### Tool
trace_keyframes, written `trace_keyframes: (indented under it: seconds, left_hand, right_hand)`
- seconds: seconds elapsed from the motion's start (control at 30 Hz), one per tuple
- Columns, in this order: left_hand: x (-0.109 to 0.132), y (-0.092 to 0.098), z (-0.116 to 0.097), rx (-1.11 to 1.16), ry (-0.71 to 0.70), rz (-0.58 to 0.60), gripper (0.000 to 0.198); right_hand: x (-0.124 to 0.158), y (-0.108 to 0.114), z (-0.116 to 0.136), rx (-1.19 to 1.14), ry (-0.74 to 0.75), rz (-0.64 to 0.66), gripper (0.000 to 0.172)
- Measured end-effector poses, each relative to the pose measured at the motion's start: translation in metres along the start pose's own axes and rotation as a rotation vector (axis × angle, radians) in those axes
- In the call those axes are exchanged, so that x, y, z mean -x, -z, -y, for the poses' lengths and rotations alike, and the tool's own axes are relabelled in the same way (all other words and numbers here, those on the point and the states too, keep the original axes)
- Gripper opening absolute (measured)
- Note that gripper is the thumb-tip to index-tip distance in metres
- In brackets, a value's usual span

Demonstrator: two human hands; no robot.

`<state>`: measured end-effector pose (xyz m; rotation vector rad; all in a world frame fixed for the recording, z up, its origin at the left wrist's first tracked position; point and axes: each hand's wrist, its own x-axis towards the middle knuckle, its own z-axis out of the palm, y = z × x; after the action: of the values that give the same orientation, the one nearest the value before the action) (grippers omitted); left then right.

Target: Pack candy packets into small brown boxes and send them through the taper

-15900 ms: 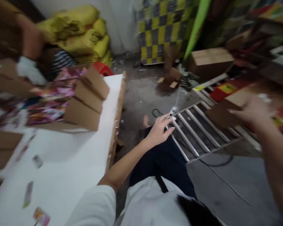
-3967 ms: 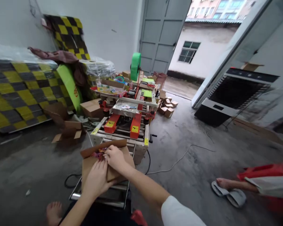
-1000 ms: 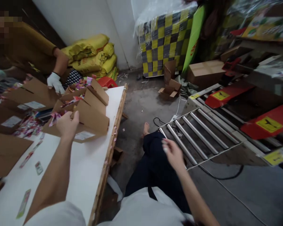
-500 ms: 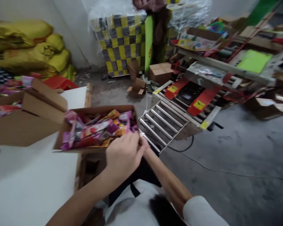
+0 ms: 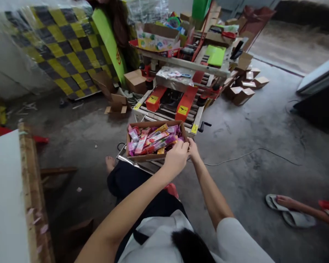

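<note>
An open cardboard box (image 5: pixel 142 158) is full of small candy packets (image 5: pixel 156 138) in pink, purple and orange wrappers. It hangs over the near end of the roller conveyor (image 5: pixel 137 165). My left hand (image 5: pixel 177 157) is closed on its front right corner, with the fingers bent over the rim by the packets. At the right end wall, my right hand (image 5: pixel 192 149) is closed on the box too, close beside the left one. The fingertips of both hands are partly hidden.
Beyond the rollers stands a box-sealing machine (image 5: pixel 168 100) with red guides and a crank (image 5: pixel 204 126). A white-topped table (image 5: pixel 5 197) lies to the left. Small cartons (image 5: pixel 242 95) and a cable (image 5: pixel 244 155) are on the floor. A person's slippered foot (image 5: pixel 285 202) shows at right.
The box has moved away from the white table to over the roller conveyor, with both hands staying on it. My view has turned to the right.
</note>
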<state>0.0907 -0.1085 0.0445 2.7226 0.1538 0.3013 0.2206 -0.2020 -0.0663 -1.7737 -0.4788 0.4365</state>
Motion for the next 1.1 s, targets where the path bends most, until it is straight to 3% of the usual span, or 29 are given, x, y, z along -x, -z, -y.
trace_keyframes:
  seconds: [0.1, 0.17, 0.2, 0.3, 0.37, 0.47, 0.53, 0.6, 0.7, 0.77, 0.87, 1.0, 1.03, 1.1]
  left_hand:
    - [0.05, 0.024, 0.049, 0.035, -0.205, -0.563, 0.047]
    - [0.079, 0.049, 0.096, -0.042, -0.09, -0.775, 0.063]
    - [0.089, 0.061, 0.12, -0.038, -0.035, -0.768, 0.064]
    - [0.094, 0.08, 0.166, 0.076, -0.027, -0.441, 0.057]
    - [0.083, 0.081, 0.172, 0.122, -0.056, -0.265, 0.052]
    - [0.065, 0.078, 0.162, 0.201, -0.09, -0.049, 0.043]
    - [0.053, 0.08, 0.159, 0.294, -0.091, 0.116, 0.041]
    - [0.041, 0.084, 0.163, 0.388, -0.053, 0.265, 0.043]
    - [0.021, 0.082, 0.177, 0.548, 0.091, 0.432, 0.047]
    - [0.009, 0.073, 0.185, 0.647, 0.204, 0.452, 0.046]
    - [0.002, 0.056, 0.188, 0.711, 0.299, 0.321, 0.044]
    - [0.011, 0.043, 0.18, 0.504, 0.345, 0.115, 0.048]
    - [0.015, 0.043, 0.177, 0.383, 0.342, 0.077, 0.05]
    - [0.021, 0.046, 0.169, 0.105, 0.348, 0.009, 0.06]
  right_hand:
    - [0.005, 0.029, 0.009, -0.151, -0.008, 0.052, 0.06]
    - [0.008, 0.042, 0.024, -0.236, 0.047, 0.189, 0.065]
    - [0.008, 0.046, 0.033, -0.243, 0.085, 0.262, 0.067]
    - [0.003, 0.049, 0.06, -0.126, 0.206, 0.444, 0.079]
    - [-0.001, 0.045, 0.075, 0.037, 0.303, 0.557, 0.089]
    - [-0.005, 0.031, 0.095, 0.334, 0.443, 0.728, 0.097]
    - [-0.008, 0.018, 0.104, 0.507, 0.481, 0.803, 0.086]
    - [-0.016, 0.007, 0.111, 0.612, 0.477, 0.843, 0.064]
    - [-0.032, -0.007, 0.112, 0.659, 0.341, 0.82, 0.047]
    - [-0.039, -0.013, 0.107, 0.671, 0.188, 0.667, 0.042]
    - [-0.03, -0.022, 0.099, 0.706, 0.111, 0.366, 0.031]
    - [0.007, -0.04, 0.093, 0.853, 0.402, 0.039, 0.041]
    - [0.015, -0.045, 0.092, 0.874, 0.492, 0.03, 0.045]
    - [0.02, -0.054, 0.094, 0.886, 0.608, 0.152, 0.049]
